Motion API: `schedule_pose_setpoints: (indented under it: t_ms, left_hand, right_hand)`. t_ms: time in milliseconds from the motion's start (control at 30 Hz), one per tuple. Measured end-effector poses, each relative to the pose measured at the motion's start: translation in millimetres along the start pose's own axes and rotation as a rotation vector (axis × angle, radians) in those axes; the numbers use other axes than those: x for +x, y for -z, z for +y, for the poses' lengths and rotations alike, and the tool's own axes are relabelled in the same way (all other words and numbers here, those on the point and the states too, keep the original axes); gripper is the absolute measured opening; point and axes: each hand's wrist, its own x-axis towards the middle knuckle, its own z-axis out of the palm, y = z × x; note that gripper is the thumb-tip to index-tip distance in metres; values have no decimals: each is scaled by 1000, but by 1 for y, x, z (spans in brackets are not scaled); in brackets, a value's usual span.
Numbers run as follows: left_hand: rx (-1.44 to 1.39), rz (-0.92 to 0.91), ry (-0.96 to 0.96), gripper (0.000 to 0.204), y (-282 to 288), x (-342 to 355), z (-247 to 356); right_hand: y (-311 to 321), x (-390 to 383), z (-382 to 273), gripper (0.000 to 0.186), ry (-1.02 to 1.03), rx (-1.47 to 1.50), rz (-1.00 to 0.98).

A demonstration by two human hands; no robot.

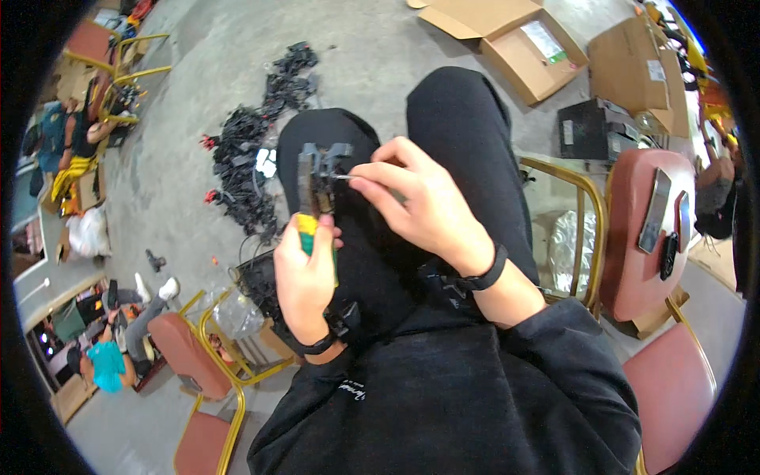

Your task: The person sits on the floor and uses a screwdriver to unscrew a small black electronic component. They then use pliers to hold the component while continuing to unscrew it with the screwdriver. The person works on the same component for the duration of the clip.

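Between the thumb and forefinger of the right hand (427, 198), a thin metallic rod (343, 176) is pinched, its far end reaching the side of a dark, blocky part (325, 162); whether it is lodged in the part or merely touching it cannot be told. By the left hand (304, 277), a yellow-and-green handle (306, 226) is gripped, with the thumb laid along it and the fingers curled around it. The dark part is held up above the left knee, at the upper end of the handle; how the two are joined is not made clear.

The work on this piece is judged to be midway: the part is held up and the rod is brought to it, but neither has been let go or set down. What is left is, at the least, whatever is being done at that contact, and the release of the piece.

Beyond the left knee, a long heap of black parts (241, 154), dotted with red, is spread over the concrete floor (356, 47). Whether these are finished or waiting cannot be told, so no count of what is done can be given. Farther out, a flapped cardboard box (492, 55) is seen ahead on the right, and a phone (654, 210) is laid on a reddish-brown chair seat (633, 186).
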Motion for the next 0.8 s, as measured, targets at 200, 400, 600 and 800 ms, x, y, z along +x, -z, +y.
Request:
schedule_pose_setpoints:
  t_ms: [200, 400, 600, 800]
  left_hand:
    - [50, 8, -43, 25, 3, -1, -5]
    - [149, -26, -29, 21, 4, -1, -4]
    - [130, -36, -34, 21, 5, 3, -8]
    - [132, -40, 64, 23, 1, 14, -5]
  right_hand:
    - [-7, 1, 1, 18, -211, 242, -72]
    - [7, 3, -13, 27, -672, 548, -259]
    - [-4, -1, 1, 16, -162, 107, -59]
    - [-4, -1, 6, 15, -40, -90, -40]
